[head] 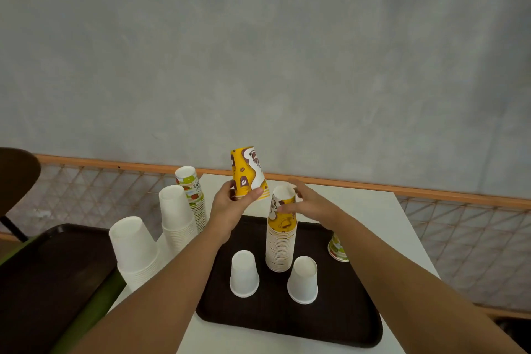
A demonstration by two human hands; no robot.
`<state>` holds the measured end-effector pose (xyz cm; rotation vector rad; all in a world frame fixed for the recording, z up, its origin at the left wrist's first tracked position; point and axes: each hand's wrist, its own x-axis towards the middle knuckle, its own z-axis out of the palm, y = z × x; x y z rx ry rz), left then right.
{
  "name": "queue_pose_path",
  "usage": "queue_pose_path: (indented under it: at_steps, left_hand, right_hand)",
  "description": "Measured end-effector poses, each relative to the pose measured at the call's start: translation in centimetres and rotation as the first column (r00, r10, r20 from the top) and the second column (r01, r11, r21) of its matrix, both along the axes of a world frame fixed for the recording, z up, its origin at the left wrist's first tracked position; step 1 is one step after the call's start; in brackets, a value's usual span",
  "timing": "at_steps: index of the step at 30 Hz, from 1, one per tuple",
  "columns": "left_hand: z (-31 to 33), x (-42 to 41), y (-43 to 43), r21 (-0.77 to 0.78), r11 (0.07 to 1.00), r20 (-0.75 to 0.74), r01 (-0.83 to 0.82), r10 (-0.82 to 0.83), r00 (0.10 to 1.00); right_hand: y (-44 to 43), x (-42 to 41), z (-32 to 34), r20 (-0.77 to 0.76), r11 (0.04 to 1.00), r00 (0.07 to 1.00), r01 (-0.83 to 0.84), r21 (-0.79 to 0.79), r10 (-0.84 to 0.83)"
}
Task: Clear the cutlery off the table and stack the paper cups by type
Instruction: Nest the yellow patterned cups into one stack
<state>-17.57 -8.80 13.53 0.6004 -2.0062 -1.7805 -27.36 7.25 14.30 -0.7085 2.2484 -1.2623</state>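
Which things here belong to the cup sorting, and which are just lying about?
Job: yellow cup in left hand, yellow stack, two white cups, white stacks, fruit-print stack, fruit-print cup.
Lying about: near tray, left tray, chair.

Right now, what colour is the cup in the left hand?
Yellow cup, brown and white print; head view.
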Motion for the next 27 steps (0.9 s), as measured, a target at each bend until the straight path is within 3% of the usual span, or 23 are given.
queue_pose_path:
  at_steps: [4, 11, 27]
  left_hand:
    - [1.6, -1.5, 1.0, -0.034, 0.999, -0.058, 0.022, -0.024, 0.998]
    - [2.9, -4.5, 2.7, -0.128, 0.987, -0.045, 0.097, -0.103, 0.994]
    - [-0.5, -4.8, 3.9, -0.203, 0.952, 0.139, 0.229, -0.203, 0.969]
  right_hand:
    - [0.2, 0.1, 3.0, -0.078, 0.99, 0.994, 0.066, -0.127, -0.076]
    - [0.1, -0.6, 4.8, -0.062, 0.972, 0.996, 0.055, -0.227, -0.071]
    - [1.7, -1.0, 1.1, 0.014, 0.98, 0.989, 0.146, -0.132, -0.146]
